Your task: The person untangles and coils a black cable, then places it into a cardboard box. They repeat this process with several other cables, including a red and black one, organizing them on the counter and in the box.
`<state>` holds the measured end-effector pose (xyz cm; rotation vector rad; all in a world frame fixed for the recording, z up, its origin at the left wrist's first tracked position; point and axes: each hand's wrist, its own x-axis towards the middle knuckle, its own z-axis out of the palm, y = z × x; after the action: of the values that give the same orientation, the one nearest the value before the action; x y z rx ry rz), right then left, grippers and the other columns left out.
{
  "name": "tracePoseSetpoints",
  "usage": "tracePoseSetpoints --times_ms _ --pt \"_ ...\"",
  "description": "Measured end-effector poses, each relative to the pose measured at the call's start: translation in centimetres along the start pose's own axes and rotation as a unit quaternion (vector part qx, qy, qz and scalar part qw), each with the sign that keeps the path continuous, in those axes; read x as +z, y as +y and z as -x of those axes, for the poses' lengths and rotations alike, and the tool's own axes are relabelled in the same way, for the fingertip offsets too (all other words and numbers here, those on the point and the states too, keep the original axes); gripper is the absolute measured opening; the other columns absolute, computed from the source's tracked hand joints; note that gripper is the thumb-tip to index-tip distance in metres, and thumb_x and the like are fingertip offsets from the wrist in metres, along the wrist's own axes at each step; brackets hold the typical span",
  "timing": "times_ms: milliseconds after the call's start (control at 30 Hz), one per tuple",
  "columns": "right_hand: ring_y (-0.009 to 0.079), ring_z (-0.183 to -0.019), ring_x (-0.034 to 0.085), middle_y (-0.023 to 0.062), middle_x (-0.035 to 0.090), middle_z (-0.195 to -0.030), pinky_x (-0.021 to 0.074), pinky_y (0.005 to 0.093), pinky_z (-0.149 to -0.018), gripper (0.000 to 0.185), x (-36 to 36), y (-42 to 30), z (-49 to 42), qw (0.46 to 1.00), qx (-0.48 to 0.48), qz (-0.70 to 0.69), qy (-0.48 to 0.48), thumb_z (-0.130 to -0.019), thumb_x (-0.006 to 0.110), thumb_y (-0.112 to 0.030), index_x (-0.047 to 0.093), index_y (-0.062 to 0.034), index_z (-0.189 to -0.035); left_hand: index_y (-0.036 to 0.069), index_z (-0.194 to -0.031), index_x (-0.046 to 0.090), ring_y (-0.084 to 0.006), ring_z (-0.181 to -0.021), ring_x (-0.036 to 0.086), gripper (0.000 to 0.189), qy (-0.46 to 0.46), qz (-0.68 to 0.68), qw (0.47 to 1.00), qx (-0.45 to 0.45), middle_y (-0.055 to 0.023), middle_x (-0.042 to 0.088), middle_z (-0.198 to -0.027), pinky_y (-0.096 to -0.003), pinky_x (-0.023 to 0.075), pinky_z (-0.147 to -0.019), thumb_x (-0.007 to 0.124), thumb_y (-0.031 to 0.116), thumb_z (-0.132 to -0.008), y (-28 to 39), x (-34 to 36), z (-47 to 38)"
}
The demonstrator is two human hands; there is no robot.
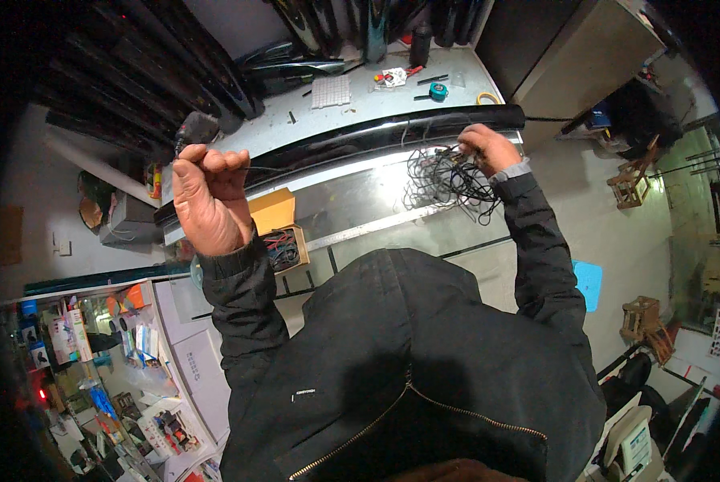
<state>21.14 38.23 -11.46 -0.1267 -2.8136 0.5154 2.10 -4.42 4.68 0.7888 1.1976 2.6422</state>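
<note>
A tangle of thin black cables point(450, 181) lies at the right part of the workbench, spilling over its front edge. My right hand point(489, 147) has its fingers closed on the top of this tangle. At the bench's left end my left hand point(212, 193) is raised, its thumb and fingertips pinched on a thin dark cable. A stretch of thin cable runs rightward from it across a long black roll point(336, 141). Just right of my left wrist stands an opened cardboard box point(302, 244) with red and black cables inside.
Behind the roll, the bench point(263, 135) holds a white keypad-like tile sheet point(331, 91), a teal tape measure point(438, 91), a yellow tape ring point(487, 98) and a dark bottle point(420, 45). Tall black rolls point(203, 60) lean at the back left. A metal ruler strip point(372, 224) edges the bench.
</note>
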Motion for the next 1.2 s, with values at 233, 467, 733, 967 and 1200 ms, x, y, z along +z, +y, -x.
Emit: tracePoseSetpoints --times_ms 233,467,733,967,1200 --pt "0.0277 -0.101 0.074 0.0075 0.074 -0.11 0.0574 0.0338 -0.083 0.04 -8.3 -3.2 -1.3 0.984 0.042 0.011 0.174 -0.091 0.064 0.001 0.065 -0.0137 -0.129 0.003 -0.117 0.062 -0.0237 -0.088 0.07 0.039 0.015 -0.009 1.0 -0.009 -0.0067 0.068 -0.091 -0.0451 0.0592 -0.092 0.054 0.04 -0.108 -0.8 -1.3 0.2" --pt "0.0112 -0.077 0.067 0.0052 0.074 -0.093 0.0581 0.0288 -0.071 0.028 -12.3 -3.3 -2.5 0.946 0.122 -0.234 0.188 -0.108 0.058 -0.018 0.066 -0.0086 -0.133 0.003 -0.117 0.062 -0.0226 -0.088 0.069 0.038 0.042 -0.016 0.999 -0.022 -0.0064 0.067 -0.09 -0.0422 0.0593 -0.091 0.054 0.039 -0.109 -0.7 -1.7 0.2" --pt "0.0122 -0.069 0.065 0.0078 0.071 -0.086 0.0543 0.0265 -0.061 0.033 -15.1 -4.7 -2.6 0.885 0.084 -0.358 0.287 -0.109 0.057 -0.028 0.066 -0.0028 -0.127 0.002 -0.114 0.062 -0.0226 -0.088 0.07 0.037 0.039 -0.02 0.998 -0.049 -0.0058 0.066 -0.088 -0.0403 0.0598 -0.091 0.055 0.037 -0.109 -1.2 -2.7 0.8" --pt "0.0117 -0.075 0.067 0.0073 0.073 -0.09 0.0544 0.0257 -0.068 0.033 -17.3 -6.4 -2.4 0.89 0.059 -0.324 0.314 -0.109 0.058 -0.029 0.068 -0.0018 -0.124 0.001 -0.116 0.063 -0.0213 -0.088 0.07 0.037 0.042 -0.02 0.998 -0.045 -0.0062 0.069 -0.092 -0.0408 0.0589 -0.093 0.055 0.036 -0.109 -1.2 -4.2 0.7" --pt "0.0124 -0.075 0.067 0.0079 0.073 -0.09 0.0547 0.0256 -0.068 0.03 -17.9 -5.1 -1.8 0.862 0.066 -0.327 0.382 -0.109 0.058 -0.025 0.069 -0.0006 -0.121 0.002 -0.118 0.062 -0.0189 -0.088 0.068 0.036 0.067 -0.027 0.997 -0.025 -0.0044 0.068 -0.092 -0.0397 0.059 -0.092 0.053 0.036 -0.11 -0.6 -5.4 0.5"
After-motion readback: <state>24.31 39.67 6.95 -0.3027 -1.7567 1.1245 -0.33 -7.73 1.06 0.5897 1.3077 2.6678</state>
